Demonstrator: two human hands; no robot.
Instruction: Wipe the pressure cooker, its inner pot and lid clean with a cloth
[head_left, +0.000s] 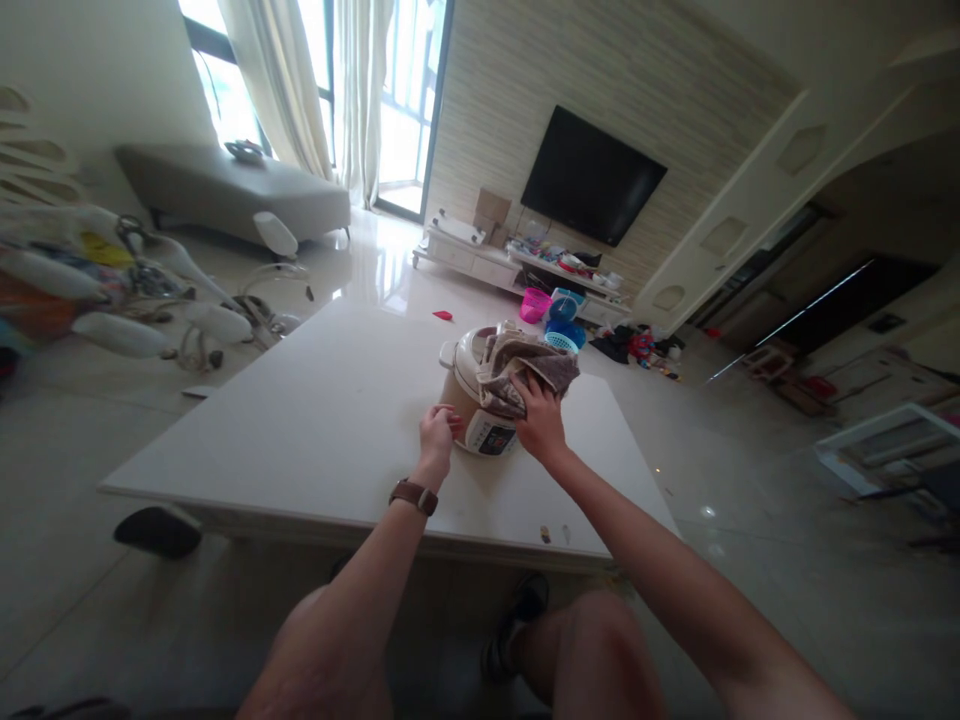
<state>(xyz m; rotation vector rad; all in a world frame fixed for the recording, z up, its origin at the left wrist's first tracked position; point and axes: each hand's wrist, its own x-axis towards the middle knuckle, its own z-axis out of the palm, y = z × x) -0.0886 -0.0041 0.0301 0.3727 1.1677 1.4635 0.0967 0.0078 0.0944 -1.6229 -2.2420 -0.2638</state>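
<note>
An electric pressure cooker (466, 400) with a pale lid and a dark control panel stands on the white table (322, 420). A brown-grey cloth (517, 362) lies bunched over the right part of its lid. On that cloth is my right hand (541, 415), its fingers pressed into the folds and gripping it. My left hand (439, 435) is at the cooker's left side, fingers curled close to the body. Whether those fingers touch the cooker I cannot tell, and nothing shows in them. A brown watch band (414, 495) is on my left wrist.
Two small items, one a dark and yellow piece (545, 535), lie near the table's front edge. Past the table are a pink basket (535, 304), a low TV cabinet (480, 262) and a grey bench (232, 195). White lamp parts (124, 335) clutter the left floor.
</note>
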